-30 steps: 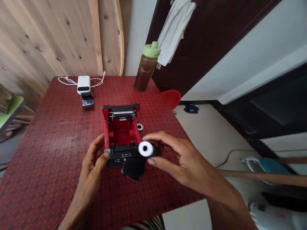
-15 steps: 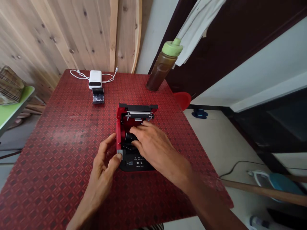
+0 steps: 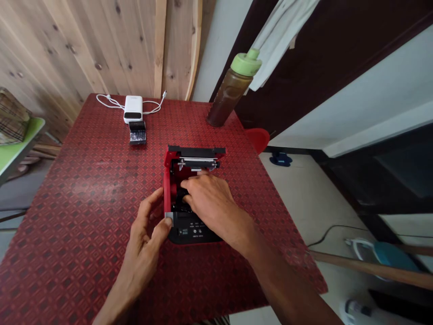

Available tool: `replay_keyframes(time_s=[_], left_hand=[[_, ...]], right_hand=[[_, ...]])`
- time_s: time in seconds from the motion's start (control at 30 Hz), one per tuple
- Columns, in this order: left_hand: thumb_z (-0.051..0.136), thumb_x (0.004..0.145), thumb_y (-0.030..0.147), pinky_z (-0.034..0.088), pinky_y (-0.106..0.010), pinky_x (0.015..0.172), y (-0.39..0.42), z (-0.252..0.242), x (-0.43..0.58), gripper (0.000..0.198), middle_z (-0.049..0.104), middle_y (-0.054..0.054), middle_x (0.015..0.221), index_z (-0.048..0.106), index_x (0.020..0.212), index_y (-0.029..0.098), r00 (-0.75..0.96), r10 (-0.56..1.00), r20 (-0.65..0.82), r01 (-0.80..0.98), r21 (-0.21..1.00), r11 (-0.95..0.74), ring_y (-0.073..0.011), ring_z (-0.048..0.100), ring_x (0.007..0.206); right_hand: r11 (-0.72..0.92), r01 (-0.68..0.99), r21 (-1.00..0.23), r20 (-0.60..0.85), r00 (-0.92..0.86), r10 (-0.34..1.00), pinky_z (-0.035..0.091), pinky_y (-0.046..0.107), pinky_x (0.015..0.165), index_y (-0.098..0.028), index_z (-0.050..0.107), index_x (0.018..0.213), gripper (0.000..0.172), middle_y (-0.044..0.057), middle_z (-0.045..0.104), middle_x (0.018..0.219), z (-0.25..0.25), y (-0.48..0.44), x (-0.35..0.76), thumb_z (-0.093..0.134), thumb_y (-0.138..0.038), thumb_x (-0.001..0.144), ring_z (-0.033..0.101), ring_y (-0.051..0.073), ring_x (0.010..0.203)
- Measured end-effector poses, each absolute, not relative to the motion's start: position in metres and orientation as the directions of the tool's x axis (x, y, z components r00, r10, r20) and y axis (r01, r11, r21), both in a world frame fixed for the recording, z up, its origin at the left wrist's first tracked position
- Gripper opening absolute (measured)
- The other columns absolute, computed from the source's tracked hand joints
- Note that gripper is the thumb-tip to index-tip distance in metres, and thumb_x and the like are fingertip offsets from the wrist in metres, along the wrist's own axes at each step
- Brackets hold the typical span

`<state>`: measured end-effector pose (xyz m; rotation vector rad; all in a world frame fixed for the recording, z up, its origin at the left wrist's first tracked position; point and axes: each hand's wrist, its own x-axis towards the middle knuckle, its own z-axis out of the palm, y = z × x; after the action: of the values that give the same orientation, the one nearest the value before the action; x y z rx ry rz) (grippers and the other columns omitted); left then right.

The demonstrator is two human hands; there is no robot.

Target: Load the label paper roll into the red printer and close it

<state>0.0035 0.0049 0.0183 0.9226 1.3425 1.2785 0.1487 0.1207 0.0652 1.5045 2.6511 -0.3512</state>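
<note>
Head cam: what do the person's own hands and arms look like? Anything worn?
The left hand and right hand are bare: no gloves, rings or watch show. The left forearm and right forearm are bare too, with no sleeve, band or cable in view.

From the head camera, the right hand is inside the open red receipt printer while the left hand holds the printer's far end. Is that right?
Not quite: the head view shows the left hand holding the near left corner of the red receipt printer, not its far end. The right hand is inside the open printer, as you said.
</note>
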Motion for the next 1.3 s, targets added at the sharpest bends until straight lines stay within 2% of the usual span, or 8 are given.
replay_keyframes(time_s=[0.23, 0.37, 0.53, 0.7, 0.87, 1.03, 1.2, 1.3], left_hand=[[0.069, 0.101, 0.043, 0.05, -0.055, 0.122, 0.004, 0.014, 0.003, 0.051, 0.064, -0.009, 0.16, 0.063, 0.15, 0.029, -0.183, 0.968, -0.17, -0.139, 0.98, 0.146, -0.0329, 0.062, 0.147], [0.069, 0.101, 0.045, 0.053, -0.055, 0.119, 0.005, 0.016, 0.004, 0.052, 0.065, -0.01, 0.159, 0.063, 0.151, 0.029, -0.179, 0.967, -0.181, -0.148, 0.977, 0.155, -0.0341, 0.063, 0.145], [0.069, 0.1, 0.046, 0.054, -0.054, 0.118, 0.003, 0.019, 0.003, 0.053, 0.066, -0.012, 0.159, 0.064, 0.149, 0.026, -0.176, 0.967, -0.185, -0.124, 0.978, 0.165, -0.0355, 0.064, 0.145], [0.068, 0.1, 0.053, 0.051, -0.057, 0.12, 0.014, 0.026, -0.007, 0.059, 0.064, -0.014, 0.161, 0.061, 0.153, 0.026, -0.279, 0.952, -0.128, -0.006, 0.991, 0.132, -0.038, 0.06, 0.149], [0.064, 0.104, 0.056, 0.039, -0.057, 0.128, 0.059, 0.047, -0.015, 0.059, 0.056, -0.01, 0.168, 0.058, 0.158, 0.03, -0.251, 0.96, 0.127, 0.121, 0.988, -0.099, -0.0343, 0.051, 0.155], [0.056, 0.11, 0.058, 0.042, -0.052, 0.12, 0.08, 0.058, -0.015, 0.041, 0.074, -0.009, 0.14, 0.074, 0.13, 0.027, -0.201, 0.959, 0.198, 0.127, 0.976, -0.175, -0.0314, 0.061, 0.14], [0.079, 0.099, 0.048, 0.045, -0.044, 0.118, 0.056, 0.052, -0.01, 0.024, 0.071, -0.006, 0.145, 0.075, 0.093, 0.024, -0.247, 0.965, 0.093, 0.096, 0.993, -0.072, -0.0307, 0.06, 0.143], [0.085, 0.094, 0.045, 0.05, -0.044, 0.115, 0.042, 0.042, -0.004, 0.032, 0.068, -0.007, 0.15, 0.073, 0.118, 0.028, -0.264, 0.963, -0.047, -0.045, 0.998, 0.036, -0.0311, 0.06, 0.146]], right_hand=[[0.563, 0.708, -0.426, 0.0, -0.623, 0.782, 0.057, 0.043, 0.107, -0.02, 0.08, 0.109, 0.03, 0.009, 0.083, 0.117, 0.089, 0.099, 0.179, 0.057, -0.001, 0.103, 0.075, 0.025, 0.113], [0.589, 0.548, -0.593, 0.105, -0.673, 0.732, 0.058, 0.041, 0.106, -0.021, 0.08, 0.119, 0.02, 0.005, 0.084, 0.119, 0.09, 0.083, 0.197, 0.077, -0.016, 0.1, 0.074, 0.024, 0.113], [0.609, 0.485, -0.628, 0.207, -0.65, 0.731, 0.06, 0.039, 0.097, -0.023, 0.08, 0.097, 0.018, 0.002, 0.084, 0.1, 0.077, 0.08, 0.201, 0.069, -0.011, 0.105, 0.075, 0.02, 0.095], [0.698, 0.443, -0.563, 0.429, -0.565, 0.705, 0.061, 0.039, 0.094, -0.023, 0.077, 0.1, 0.017, 0.002, 0.081, 0.097, 0.072, 0.078, 0.204, 0.066, -0.011, 0.107, 0.074, 0.018, 0.09], [0.775, 0.48, -0.411, 0.575, -0.523, 0.629, 0.059, 0.033, 0.077, -0.016, 0.078, 0.104, 0.018, 0.006, 0.076, 0.091, 0.065, 0.064, 0.209, 0.066, -0.003, 0.103, 0.067, 0.018, 0.084], [0.797, 0.529, -0.292, 0.639, -0.512, 0.574, 0.061, 0.035, 0.077, -0.008, 0.079, 0.107, 0.018, 0.011, 0.079, 0.094, 0.055, 0.047, 0.211, 0.068, 0.003, 0.099, 0.068, 0.02, 0.082], [0.762, 0.627, -0.162, 0.699, -0.472, 0.537, 0.063, 0.041, 0.092, -0.013, 0.08, 0.11, 0.019, 0.015, 0.084, 0.116, 0.047, 0.036, 0.208, 0.069, -0.001, 0.1, 0.074, 0.027, 0.107], [0.73, 0.661, -0.173, 0.693, -0.445, 0.567, 0.06, 0.046, 0.105, -0.015, 0.079, 0.107, 0.015, 0.017, 0.079, 0.138, 0.042, 0.036, 0.205, 0.069, -0.005, 0.102, 0.071, 0.032, 0.132]])
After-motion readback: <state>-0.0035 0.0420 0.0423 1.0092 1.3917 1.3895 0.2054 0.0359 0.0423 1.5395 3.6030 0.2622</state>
